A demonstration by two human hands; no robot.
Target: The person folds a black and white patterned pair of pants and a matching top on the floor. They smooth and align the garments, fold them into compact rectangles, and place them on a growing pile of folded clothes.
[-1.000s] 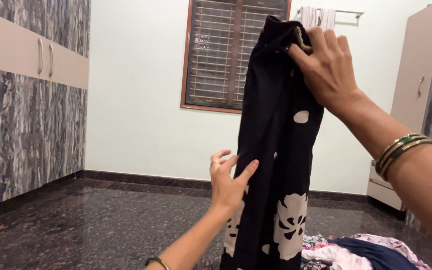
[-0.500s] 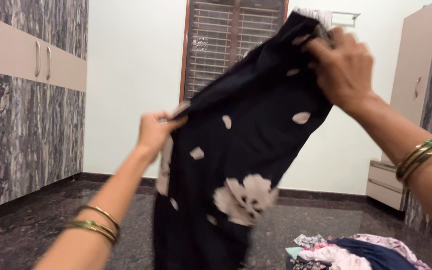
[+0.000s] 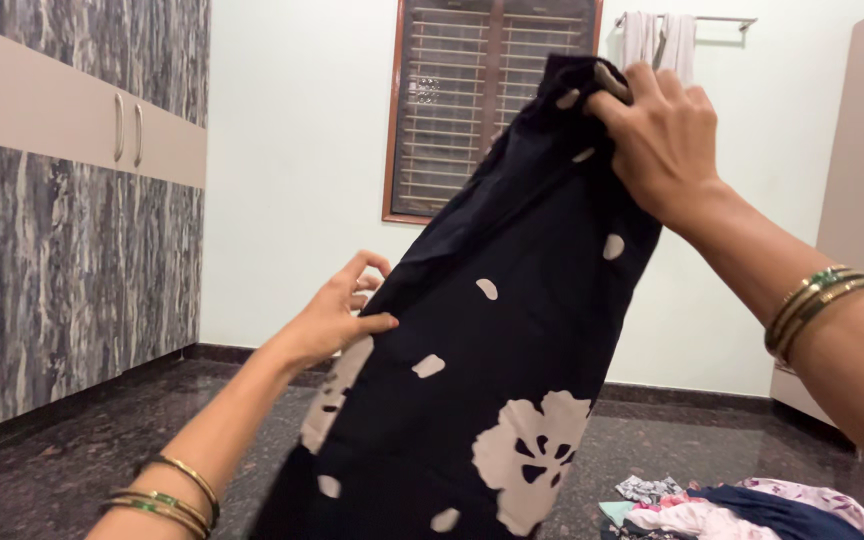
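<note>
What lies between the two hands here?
In the head view, the black floral garment spans from the raised right hand, which grips its top, to the left hand at its edge.

My right hand [image 3: 664,140] is up high, fist closed on the top edge of a black garment [image 3: 492,360] w/ pale flower & petal print. Cloth hangs down diagonally to the lower left, spread wide. My left hand [image 3: 337,310] is at its left edge, lower down, thumb & fingers loose, touching the fabric but not gripping it tight. Bangles on both wrists. Behind: barred window [image 3: 492,100], white towels on a wall rail [image 3: 660,35], grey marbled wardrobe [image 3: 62,230] at left, beige cupboard far right. Pile of mixed clothes [image 3: 742,505] on the dark stone floor [image 3: 72,470], bottom right.
</note>
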